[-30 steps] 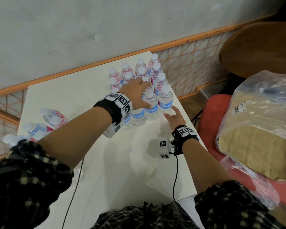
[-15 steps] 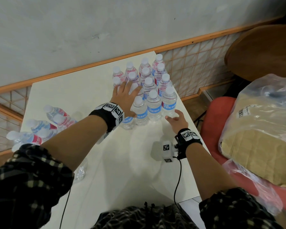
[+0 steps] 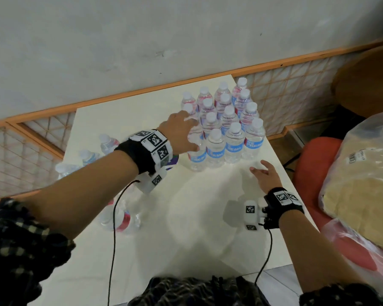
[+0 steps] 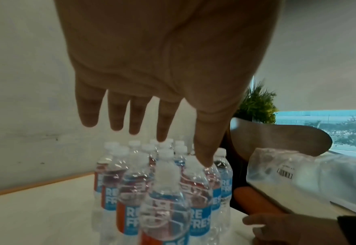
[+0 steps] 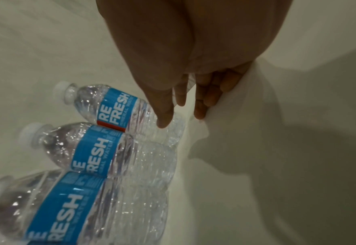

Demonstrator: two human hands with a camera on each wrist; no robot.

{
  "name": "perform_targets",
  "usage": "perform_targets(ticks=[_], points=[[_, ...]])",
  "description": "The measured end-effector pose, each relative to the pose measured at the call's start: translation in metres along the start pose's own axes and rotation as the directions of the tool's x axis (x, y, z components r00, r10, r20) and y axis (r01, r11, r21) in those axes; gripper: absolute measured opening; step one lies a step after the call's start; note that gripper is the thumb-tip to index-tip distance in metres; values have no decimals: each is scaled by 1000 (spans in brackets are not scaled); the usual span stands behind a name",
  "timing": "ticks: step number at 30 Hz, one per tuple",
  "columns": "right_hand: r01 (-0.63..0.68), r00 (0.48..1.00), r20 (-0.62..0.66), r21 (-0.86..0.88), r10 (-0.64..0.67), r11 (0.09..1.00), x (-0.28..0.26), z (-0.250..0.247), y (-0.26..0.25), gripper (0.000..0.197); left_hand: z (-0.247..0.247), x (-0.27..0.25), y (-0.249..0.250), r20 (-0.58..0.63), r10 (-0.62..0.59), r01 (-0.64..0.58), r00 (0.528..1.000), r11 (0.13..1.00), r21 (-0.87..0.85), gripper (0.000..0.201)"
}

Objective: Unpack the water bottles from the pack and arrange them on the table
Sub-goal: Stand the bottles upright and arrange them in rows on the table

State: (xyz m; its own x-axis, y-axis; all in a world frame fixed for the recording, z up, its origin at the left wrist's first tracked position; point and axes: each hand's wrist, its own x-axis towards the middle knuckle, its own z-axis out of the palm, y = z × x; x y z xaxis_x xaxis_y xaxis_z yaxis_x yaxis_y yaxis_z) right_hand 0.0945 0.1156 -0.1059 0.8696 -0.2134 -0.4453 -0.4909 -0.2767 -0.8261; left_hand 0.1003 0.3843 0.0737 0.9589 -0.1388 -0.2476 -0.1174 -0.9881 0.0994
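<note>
Bottles (image 3: 224,127) partly hidden behind left hand (image 3: 179,131).

On my right wrist camera I see my right hand (image 5: 185,79) above the white table (image 5: 288,165), its fingers (image 5: 200,106) straight and holding nothing. 3 water bottles (image 5: 114,149) with blue labels stand close together at the left side. My thumb tip is in front of the far bottle (image 5: 118,109); I cannot tell if it touches.
</note>
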Motion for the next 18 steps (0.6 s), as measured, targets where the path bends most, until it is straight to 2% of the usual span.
perform_targets(ticks=[3,7,10,13,15,16,18], points=[[-8,999,-35,69,11,998,-19,3,1,53,-19,-27,-34,68,-27,25,997,999,23,67],[-43,994,-96,158,59,987,-46,12,6,48,-22,-62,-84,219,-108,73,970,985,158,61],[-80,994,-60,218,95,973,-66,28,12,44,-14,-79,-111,322,-140,62,936,968,242,57],[-105,994,15,306,106,946,-87,49,11,36,-7,-90,-119,405,-82,-35,911,961,274,56],[-123,992,50,374,112,919,-100,61,9,28,-3,-101,-117,470,2,-122,883,966,226,52],[-132,991,64,409,116,903,-106,66,7,25,0,-107,-115,514,46,-164,857,969,185,52],[-154,988,77,470,134,869,-116,74,7,24,7,-121,-113,627,108,-251,772,957,145,55]])
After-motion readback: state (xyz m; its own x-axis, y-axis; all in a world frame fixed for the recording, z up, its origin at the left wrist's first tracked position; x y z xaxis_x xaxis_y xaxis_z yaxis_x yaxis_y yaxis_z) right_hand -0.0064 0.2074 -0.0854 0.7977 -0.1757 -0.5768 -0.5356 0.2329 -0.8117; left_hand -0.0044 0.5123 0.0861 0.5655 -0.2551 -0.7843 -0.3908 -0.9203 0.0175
